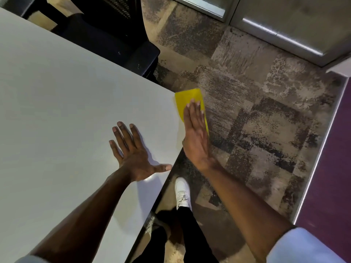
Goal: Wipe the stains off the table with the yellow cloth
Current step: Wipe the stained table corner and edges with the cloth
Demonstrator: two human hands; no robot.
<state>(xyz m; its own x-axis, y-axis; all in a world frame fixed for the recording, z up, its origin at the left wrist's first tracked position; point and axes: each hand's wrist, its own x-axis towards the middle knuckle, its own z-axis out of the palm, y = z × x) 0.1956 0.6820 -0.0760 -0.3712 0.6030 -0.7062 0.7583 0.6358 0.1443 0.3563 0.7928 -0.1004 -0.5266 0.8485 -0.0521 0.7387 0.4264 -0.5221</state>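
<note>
Yellow cloth [190, 103] lies at the tabletop's [57, 111] right corner, partly hanging past the edge, pressed flat under the right hand [195, 133], whose fingers are straight and together. The left hand [133, 150] rests palm-down near the same edge, fingers spread wide, holding nothing.

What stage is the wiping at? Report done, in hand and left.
Done: the white table shows no stains in view, so the visible top looks clean. In hand: the right hand presses the yellow cloth flat at the table's corner, part of it hanging past the edge; the left hand rests spread on the top. Left: finishing that corner; the table beyond the frame cannot be judged.
</note>
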